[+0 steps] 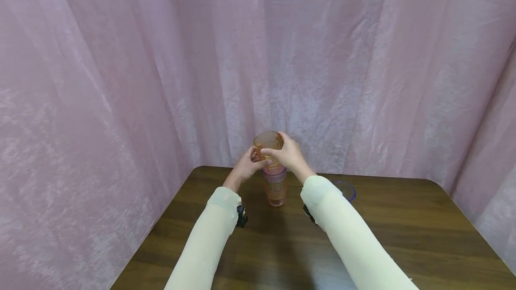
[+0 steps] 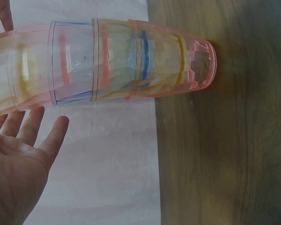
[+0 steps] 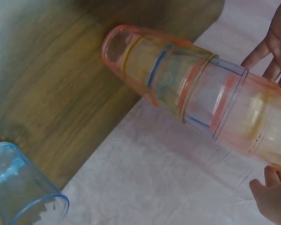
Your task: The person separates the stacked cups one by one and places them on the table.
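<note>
A tall stack of nested clear plastic cups [image 1: 276, 188], tinted pink, yellow and blue, stands upright on the wooden table. Its topmost cup is a yellow one [image 1: 268, 139], with the open rim facing up. My right hand [image 1: 292, 155] holds this yellow cup near the rim, thumb on the near side and fingers round the far right. Beside the stack's upper left is my left hand [image 1: 247, 165]; in the left wrist view its fingers [image 2: 54, 140] are spread and fairly straight next to the cups. Whether they touch the stack I cannot tell.
A single clear blue cup [image 3: 30, 190] stands on the table to the right of the stack, partly hidden by my right sleeve [image 1: 334, 218] in the head view. Pink curtains [image 1: 322, 66] hang right behind the table's [image 1: 395, 218] back edge.
</note>
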Tool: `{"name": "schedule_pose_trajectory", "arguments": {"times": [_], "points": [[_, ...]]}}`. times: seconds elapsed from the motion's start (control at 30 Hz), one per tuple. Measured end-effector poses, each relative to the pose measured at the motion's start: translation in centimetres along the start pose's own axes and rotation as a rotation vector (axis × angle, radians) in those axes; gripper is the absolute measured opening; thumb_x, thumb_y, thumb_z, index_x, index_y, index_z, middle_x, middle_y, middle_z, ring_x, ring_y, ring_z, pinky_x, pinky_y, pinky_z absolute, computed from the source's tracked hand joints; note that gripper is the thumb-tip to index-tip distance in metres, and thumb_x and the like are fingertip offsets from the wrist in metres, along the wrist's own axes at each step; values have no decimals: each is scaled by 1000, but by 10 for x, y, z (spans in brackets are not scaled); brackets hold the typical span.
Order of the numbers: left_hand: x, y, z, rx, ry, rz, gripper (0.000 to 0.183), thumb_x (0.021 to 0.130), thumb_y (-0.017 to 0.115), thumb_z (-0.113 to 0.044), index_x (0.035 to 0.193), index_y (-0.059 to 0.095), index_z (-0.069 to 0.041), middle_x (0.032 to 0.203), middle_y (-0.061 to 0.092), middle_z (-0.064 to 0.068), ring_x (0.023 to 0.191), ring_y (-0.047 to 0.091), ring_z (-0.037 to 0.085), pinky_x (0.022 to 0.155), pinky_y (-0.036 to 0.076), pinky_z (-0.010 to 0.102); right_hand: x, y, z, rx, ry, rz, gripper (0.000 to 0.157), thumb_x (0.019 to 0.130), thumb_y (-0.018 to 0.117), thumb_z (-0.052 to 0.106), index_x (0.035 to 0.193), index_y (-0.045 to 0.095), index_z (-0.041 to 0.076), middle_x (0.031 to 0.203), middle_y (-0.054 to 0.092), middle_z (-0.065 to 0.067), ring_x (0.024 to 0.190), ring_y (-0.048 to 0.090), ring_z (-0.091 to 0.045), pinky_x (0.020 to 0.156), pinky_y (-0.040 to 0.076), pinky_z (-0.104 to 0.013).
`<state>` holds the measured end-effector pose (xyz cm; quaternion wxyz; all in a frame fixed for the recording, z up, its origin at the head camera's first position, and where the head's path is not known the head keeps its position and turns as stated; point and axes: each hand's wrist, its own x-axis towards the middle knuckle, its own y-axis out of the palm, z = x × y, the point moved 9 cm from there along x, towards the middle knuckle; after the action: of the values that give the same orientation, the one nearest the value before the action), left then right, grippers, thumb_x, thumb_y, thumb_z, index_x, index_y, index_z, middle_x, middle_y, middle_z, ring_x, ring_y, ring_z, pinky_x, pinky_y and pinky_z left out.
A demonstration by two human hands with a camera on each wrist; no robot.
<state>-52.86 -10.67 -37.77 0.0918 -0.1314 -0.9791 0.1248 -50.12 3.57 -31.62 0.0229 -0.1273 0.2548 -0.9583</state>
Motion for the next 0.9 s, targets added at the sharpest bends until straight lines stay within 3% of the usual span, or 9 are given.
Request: {"name": "schedule_pose_trajectory", "arguments": {"times": [0.1, 0.27, 0.53, 0.9], "points": [[0, 0, 1, 13, -2, -5, 85, 89, 77, -25, 155, 27, -6, 153, 39, 20, 139, 40, 36, 112, 36, 47, -1, -2, -2, 30, 20, -7, 95, 85, 76, 48, 155, 28, 6, 154, 38, -18, 138, 40, -37, 109, 39, -50], [1, 4, -2, -57, 31, 25, 78, 91, 74, -14, 153, 29, -7, 147, 48, 16, 135, 46, 32, 109, 40, 43, -3, -8, 2, 108, 19, -29, 98, 85, 74, 52, 157, 25, 7, 158, 31, -18, 142, 32, -38, 113, 34, -51], [1, 1, -1, -70, 42, 25, 76, 91, 72, -9, 153, 29, -5, 148, 47, 18, 133, 47, 33, 108, 41, 45, -6, -23, 20, 221, -16, -59, 97, 85, 75, 51, 158, 24, 11, 157, 35, -14, 144, 32, -33, 114, 32, -49], [1, 1, -1, -70, 21, 28, 73, 92, 72, -10, 152, 31, -4, 152, 42, 17, 138, 41, 31, 110, 39, 46, -14, -57, 23, 265, -24, -81, 102, 81, 78, 50, 158, 22, 13, 160, 30, -11, 144, 31, -33, 115, 32, -46]]}}
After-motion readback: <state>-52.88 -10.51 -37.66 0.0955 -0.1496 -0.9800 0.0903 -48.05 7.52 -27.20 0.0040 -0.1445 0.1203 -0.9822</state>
